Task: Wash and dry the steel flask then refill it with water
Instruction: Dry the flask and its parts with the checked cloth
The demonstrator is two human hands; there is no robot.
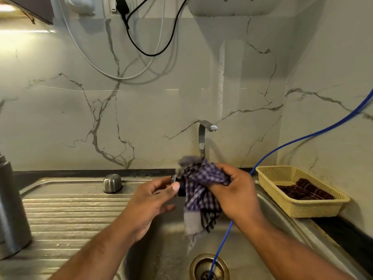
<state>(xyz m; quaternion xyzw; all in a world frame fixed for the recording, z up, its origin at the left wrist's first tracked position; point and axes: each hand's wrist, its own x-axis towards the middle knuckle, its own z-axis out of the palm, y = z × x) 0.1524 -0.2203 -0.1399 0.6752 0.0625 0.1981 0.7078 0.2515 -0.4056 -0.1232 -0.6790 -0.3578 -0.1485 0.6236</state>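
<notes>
The steel flask (pixel 12 201) stands at the far left on the drainboard (pixel 70 215), well apart from both hands. A small dark part (pixel 181 187), pinched by the left hand (pixel 153 201), could slip into the sink (pixel 173 249). The checked cloth (pixel 201 190) is gripped in the closed right hand (pixel 236 195).

- My left hand (pixel 153 201) and my right hand (pixel 236 190) are over the sink (pixel 173 239), with the cloth (pixel 201 190) between them.
- The tap (pixel 202 138) stands behind my hands, at the wall.
- The cap (pixel 112 183) sits on the draining board (pixel 70 215), to the left of my left hand.
- The flask (pixel 11 209) stands far to the left, on the same board.
- The basket (pixel 298 190) lies to the right of my right hand, on the counter.
- The hose (pixel 222 241) passes under my right hand into the drain (pixel 210 267).
</notes>
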